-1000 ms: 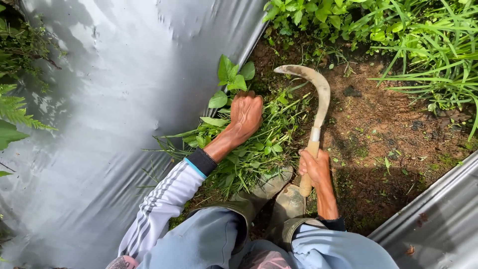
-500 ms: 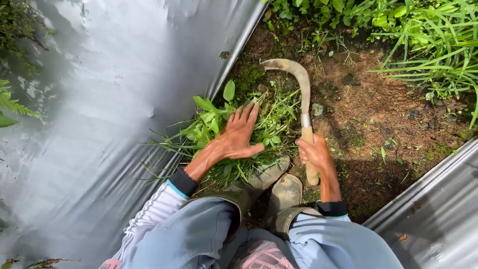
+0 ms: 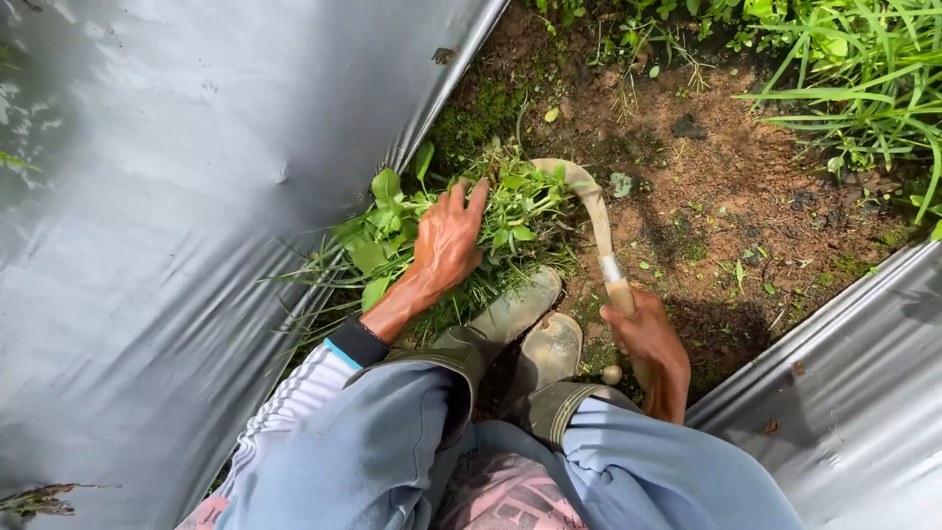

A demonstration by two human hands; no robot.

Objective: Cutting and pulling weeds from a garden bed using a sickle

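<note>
Green weeds (image 3: 461,231), a loose clump of broad leaves and thin grass blades, lie on the ground at the foot of the silver plastic sheeting (image 3: 196,196), just ahead of the person's two boots. Pressing down on the clump is the left hand (image 3: 446,240), its fingers spread and curled into the leaves so that it grips a bunch of them rather than lying flat. Curving round the far side of the same clump is a sickle (image 3: 589,201), its pale, dull blade hooking from the right toward the sheeting, the tip buried among the leaves. Its light wooden handle (image 3: 618,292) runs back toward the person and disappears into the right hand (image 3: 653,348), which is closed tight around it, fingers wrapped and pressed together. The muddy rubber boots (image 3: 535,329) stand side by side between the two hands, touching the near edge of the weeds. Blue trousers (image 3: 392,451) and a white-striped sleeve with a dark cuff (image 3: 355,344) fill the lower part of the view. To the right, bare brown soil (image 3: 726,196) with scattered small sprouts stretches to a second strip of silver sheeting (image 3: 844,393), and taller grass (image 3: 854,69) grows along the top right edge.
</note>
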